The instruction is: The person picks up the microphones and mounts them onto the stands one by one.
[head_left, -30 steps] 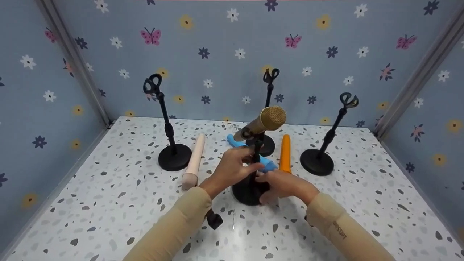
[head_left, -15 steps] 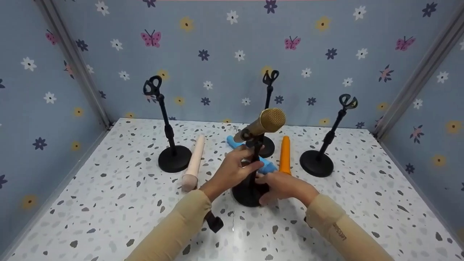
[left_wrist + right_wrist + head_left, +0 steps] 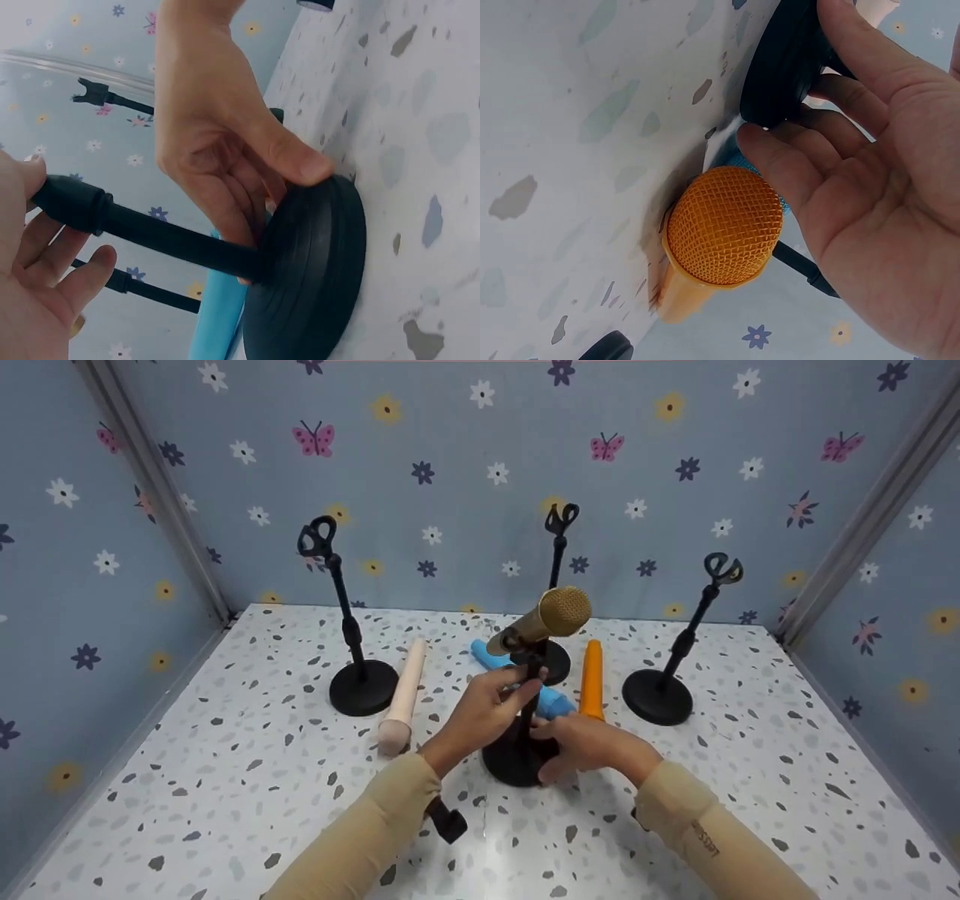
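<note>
Fingers of my left grip (image 3: 484,714) pinch the near stand (image 3: 180,241) by its pole, my right grip (image 3: 589,744) holds its base (image 3: 506,761) on the desk (image 3: 225,780); the gold microphone (image 3: 553,616) tilts above in its clip (image 3: 513,640). Steadying, I judge; next calls for gentle release.

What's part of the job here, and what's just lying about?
Likely in the job:
gold microphone
black stand holding it
left hand, on its pole
right hand, at its base

Lying or standing by, unheld, perhaps for later:
pink microphone
blue microphone
orange microphone
left stand
back stand
right stand
</note>
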A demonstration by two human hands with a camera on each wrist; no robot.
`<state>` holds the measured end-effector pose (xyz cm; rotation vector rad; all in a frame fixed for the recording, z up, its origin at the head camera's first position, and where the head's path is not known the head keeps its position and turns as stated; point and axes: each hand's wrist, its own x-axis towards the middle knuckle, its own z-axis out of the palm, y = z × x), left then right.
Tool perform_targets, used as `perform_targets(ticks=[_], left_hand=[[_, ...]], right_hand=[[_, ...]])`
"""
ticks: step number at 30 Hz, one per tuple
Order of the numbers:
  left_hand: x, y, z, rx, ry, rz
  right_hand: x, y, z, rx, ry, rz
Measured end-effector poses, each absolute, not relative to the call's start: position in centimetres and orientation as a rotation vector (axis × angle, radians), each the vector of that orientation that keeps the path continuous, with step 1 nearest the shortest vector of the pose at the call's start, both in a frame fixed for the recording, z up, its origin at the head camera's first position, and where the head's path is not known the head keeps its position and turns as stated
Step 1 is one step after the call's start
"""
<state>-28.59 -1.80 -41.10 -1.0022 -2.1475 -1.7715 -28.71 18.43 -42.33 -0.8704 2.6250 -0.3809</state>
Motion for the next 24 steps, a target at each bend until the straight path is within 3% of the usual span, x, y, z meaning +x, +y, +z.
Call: perform_targets(ticks=[24], left_hand=[[-28.1,-1.0,-37.3,-1.010,-2.106,-1.792]], right_hand=[[-28.8,18.6,-42.5,-0.870,2.593,-0.405]])
